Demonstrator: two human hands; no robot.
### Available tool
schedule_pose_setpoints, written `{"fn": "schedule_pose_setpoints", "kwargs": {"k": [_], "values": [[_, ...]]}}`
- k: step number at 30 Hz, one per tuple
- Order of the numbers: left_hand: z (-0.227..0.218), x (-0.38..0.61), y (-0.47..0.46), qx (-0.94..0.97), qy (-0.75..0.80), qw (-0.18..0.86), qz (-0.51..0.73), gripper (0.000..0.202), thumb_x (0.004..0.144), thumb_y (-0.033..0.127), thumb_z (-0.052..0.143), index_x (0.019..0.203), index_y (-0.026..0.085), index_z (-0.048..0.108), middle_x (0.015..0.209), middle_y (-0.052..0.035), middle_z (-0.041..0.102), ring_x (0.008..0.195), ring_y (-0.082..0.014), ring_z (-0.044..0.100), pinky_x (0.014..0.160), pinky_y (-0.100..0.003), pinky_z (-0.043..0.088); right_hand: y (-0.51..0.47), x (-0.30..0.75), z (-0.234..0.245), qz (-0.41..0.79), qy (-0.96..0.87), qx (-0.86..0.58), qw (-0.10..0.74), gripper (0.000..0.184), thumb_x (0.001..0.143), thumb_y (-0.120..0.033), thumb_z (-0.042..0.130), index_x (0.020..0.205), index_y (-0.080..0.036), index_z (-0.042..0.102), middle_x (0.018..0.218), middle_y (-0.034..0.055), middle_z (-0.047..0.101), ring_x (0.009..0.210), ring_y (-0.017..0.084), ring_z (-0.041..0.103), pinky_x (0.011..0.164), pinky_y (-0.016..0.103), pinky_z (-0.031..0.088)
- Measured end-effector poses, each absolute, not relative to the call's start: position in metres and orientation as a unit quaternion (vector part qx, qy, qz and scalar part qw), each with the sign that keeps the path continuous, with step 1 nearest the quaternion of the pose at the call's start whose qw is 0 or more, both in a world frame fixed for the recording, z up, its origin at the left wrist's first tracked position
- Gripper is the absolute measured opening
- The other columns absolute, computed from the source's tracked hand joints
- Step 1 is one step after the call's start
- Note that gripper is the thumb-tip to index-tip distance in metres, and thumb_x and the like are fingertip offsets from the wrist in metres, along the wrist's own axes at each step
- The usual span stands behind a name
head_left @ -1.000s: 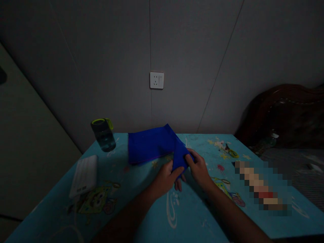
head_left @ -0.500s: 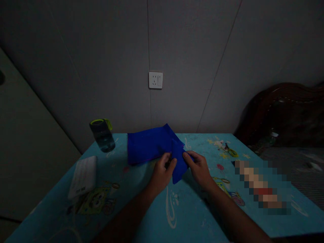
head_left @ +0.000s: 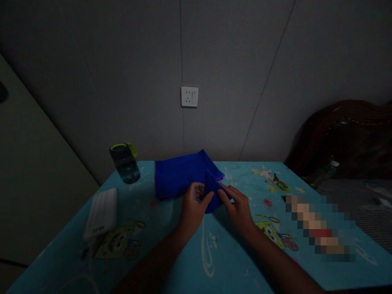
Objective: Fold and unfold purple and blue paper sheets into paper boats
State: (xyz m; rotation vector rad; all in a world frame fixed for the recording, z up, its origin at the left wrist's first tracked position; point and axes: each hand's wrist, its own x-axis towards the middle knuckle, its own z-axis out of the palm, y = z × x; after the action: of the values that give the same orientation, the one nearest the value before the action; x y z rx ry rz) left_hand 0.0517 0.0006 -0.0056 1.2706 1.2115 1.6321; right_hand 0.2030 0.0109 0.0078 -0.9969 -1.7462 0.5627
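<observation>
A deep blue cloth [head_left: 179, 174] lies at the far middle of the light blue cartoon-printed table [head_left: 220, 253]. Its near right corner is lifted and folded between my two hands. My left hand [head_left: 192, 208] pinches that corner from the left, thumb and fingers closed on the fabric. From the right, my right hand [head_left: 235, 206] grips the same flap with its fingers pressed on it. Both forearms reach in from the bottom edge.
A clear water bottle with a yellow-green lid [head_left: 125, 162] stands at the table's far left. A white power bank [head_left: 102, 212] with a cable lies near the left edge. A wall socket [head_left: 189, 96] sits above. A dark wooden headboard [head_left: 346, 134] is at right.
Both hands have carried the cloth's near corner away from me, up over the rest of the cloth, so the hanging flap is shorter. The rest of the cloth has stayed put.
</observation>
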Motion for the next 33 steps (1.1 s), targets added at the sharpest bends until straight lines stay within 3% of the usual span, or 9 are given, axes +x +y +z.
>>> {"fn": "schedule_pose_setpoints", "kwargs": {"k": [9,14,17,20,23,26,29,33], "values": [[0.0,0.051,-0.002,0.514,0.456,0.36,0.631,0.023,0.077,0.029,0.072,0.085,0.019,0.054,0.079,0.0003,0.061,0.075,-0.0135,0.06,0.071,-0.024,0.047,0.008,0.201,0.007,0.169,-0.729,-0.388,0.538,0.025,0.09,-0.03,0.063,0.112,-0.027,0.074,0.073,0.0034,0.064,0.07,0.02,0.055,0.07,0.035,0.045],[0.0,0.05,0.0,0.501,0.374,0.465,0.627,0.032,0.077,0.03,0.074,0.1,0.017,0.057,0.1,-0.0074,0.07,0.097,-0.0207,0.065,0.089,-0.031,0.048,0.008,0.198,0.004,0.178,-0.721,-0.379,0.553,0.028,0.087,-0.034,0.066,0.114,-0.03,0.073,0.082,0.0039,0.061,0.08,0.021,0.055,0.075,0.036,0.046],[-0.002,0.048,0.003,0.488,0.333,0.505,0.629,0.038,0.077,0.033,0.075,0.109,0.017,0.059,0.11,-0.0086,0.07,0.106,-0.0225,0.063,0.095,-0.034,0.046,0.007,0.196,0.008,0.233,-0.726,-0.354,0.542,0.033,0.092,-0.045,0.057,0.115,-0.027,0.072,0.089,0.0049,0.057,0.087,0.02,0.055,0.079,0.035,0.046],[-0.007,0.043,0.007,0.474,0.309,0.526,0.635,0.04,0.079,0.035,0.074,0.114,0.019,0.061,0.114,-0.0071,0.069,0.109,-0.0218,0.062,0.097,-0.033,0.045,0.008,0.197,0.016,0.326,-0.721,-0.318,0.522,0.05,0.097,-0.055,0.04,0.097,-0.022,0.077,0.088,0.0054,0.054,0.086,0.019,0.054,0.081,0.035,0.046],[-0.013,0.039,0.008,0.472,0.272,0.564,0.62,0.043,0.079,0.038,0.075,0.115,0.019,0.062,0.117,-0.0077,0.069,0.111,-0.023,0.061,0.099,-0.035,0.044,0.012,0.203,0.025,0.421,-0.694,-0.306,0.498,0.049,0.094,-0.057,0.048,0.074,-0.021,0.075,0.085,0.005,0.056,0.086,0.019,0.055,0.085,0.033,0.045],[-0.017,0.037,0.007,0.471,0.252,0.601,0.594,0.046,0.08,0.039,0.074,0.118,0.018,0.062,0.117,-0.0087,0.069,0.114,-0.0247,0.06,0.1,-0.036,0.044,0.014,0.21,0.029,0.487,-0.673,-0.32,0.455,0.034,0.084,-0.054,0.065,0.092,-0.023,0.076,0.09,0.0041,0.063,0.087,0.019,0.057,0.083,0.033,0.046],[-0.014,0.036,0.006,0.469,0.255,0.62,0.575,0.046,0.079,0.039,0.076,0.117,0.018,0.061,0.112,-0.0081,0.07,0.107,-0.0244,0.064,0.095,-0.036,0.047,0.015,0.212,0.028,0.546,-0.666,-0.332,0.386,0.047,0.084,-0.055,0.065,0.119,-0.024,0.068,0.088,0.0037,0.066,0.077,0.017,0.057,0.072,0.031,0.047],[-0.009,0.034,0.006,0.469,0.254,0.647,0.545,0.041,0.078,0.04,0.076,0.109,0.017,0.06,0.1,-0.0078,0.072,0.087,-0.0228,0.07,0.08,-0.035,0.054,0.016,0.212,0.027,0.565,-0.663,-0.338,0.357,0.053,0.082,-0.06,0.063,0.117,-0.021,0.069,0.082,0.0035,0.066,0.063,0.013,0.051,0.061,0.028,0.043]]}}
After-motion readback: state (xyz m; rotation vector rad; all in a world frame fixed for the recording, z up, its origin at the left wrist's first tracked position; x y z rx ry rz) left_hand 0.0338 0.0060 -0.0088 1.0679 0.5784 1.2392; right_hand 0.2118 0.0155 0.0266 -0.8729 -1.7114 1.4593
